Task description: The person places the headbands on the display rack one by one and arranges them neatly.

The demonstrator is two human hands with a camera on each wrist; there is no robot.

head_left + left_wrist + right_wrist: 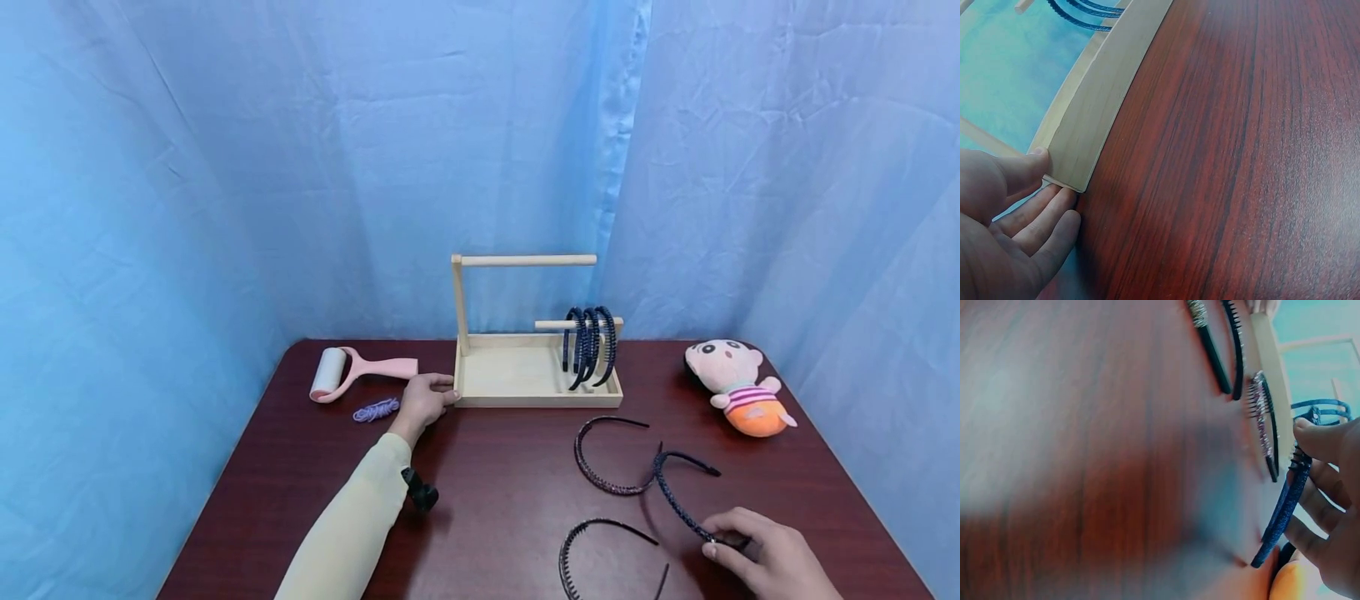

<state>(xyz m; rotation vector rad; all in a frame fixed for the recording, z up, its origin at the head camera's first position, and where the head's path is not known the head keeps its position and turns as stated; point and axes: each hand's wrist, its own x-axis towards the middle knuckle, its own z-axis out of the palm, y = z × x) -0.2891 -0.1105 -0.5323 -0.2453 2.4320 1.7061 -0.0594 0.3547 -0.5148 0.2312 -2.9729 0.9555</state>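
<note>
My right hand pinches a dark blue headband between thumb and fingers, over the front right of the table. In the right wrist view the held headband shows small inner teeth near the thumb. My left hand holds the front left corner of a pale wooden stand with a tray base, thumb at the rim and fingers against the end. Several dark headbands hang on the stand's short lower bar. On the table lie a speckled headband and a toothed black headband.
The stand's tall upper bar reaches over the tray. Left of it lie a pink-handled lint roller and a bundle of purple cord. A plush doll lies at the right, and blue curtains surround the table.
</note>
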